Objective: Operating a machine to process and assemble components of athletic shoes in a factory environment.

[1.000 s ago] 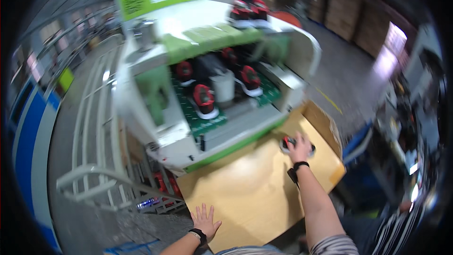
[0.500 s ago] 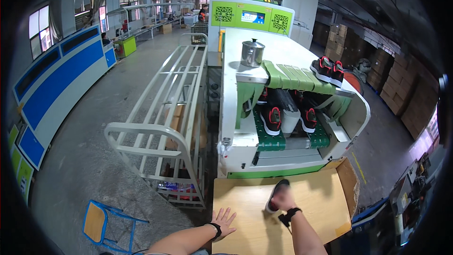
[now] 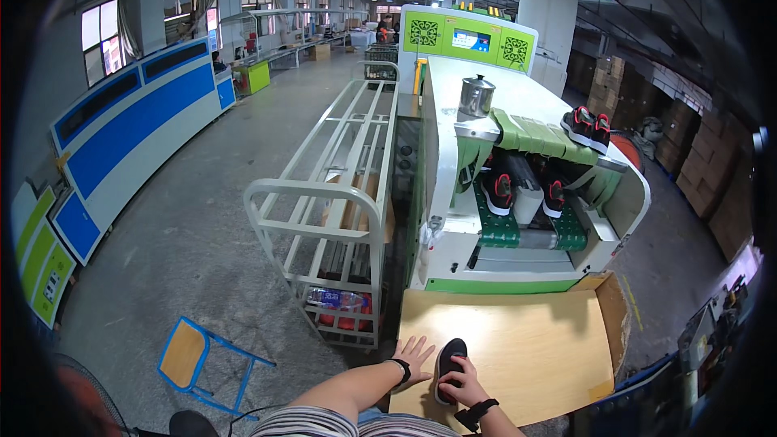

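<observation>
My left hand [image 3: 413, 358] lies flat on the light wooden tabletop [image 3: 530, 340], its fingers spread and nothing in it. Just to its right, my right hand [image 3: 464, 383] grips a dark shoe [image 3: 451, 354] from above, near its opening. The shoe rests at the near-left part of the tabletop, toe pointing away from me. Beyond the table stands a white and green conveyor machine [image 3: 437, 186]. Two black and red shoes with white soles, a left one [image 3: 498, 195] and a right one [image 3: 553, 198], sit on its green belt [image 3: 497, 231].
A pale metal rack [image 3: 314, 187] stands left of the machine. A blue-framed folding stool [image 3: 183, 352] is on the floor at lower left. On the machine are a lidded metal pot [image 3: 477, 97] and another pair of shoes [image 3: 586, 128]. A cardboard flap [image 3: 615, 320] edges the table's right side.
My right hand has brought the shoe nearer to me and close beside my left hand. My left hand stays flat on the tabletop. The whole view has shifted, with the scene appearing farther right.
</observation>
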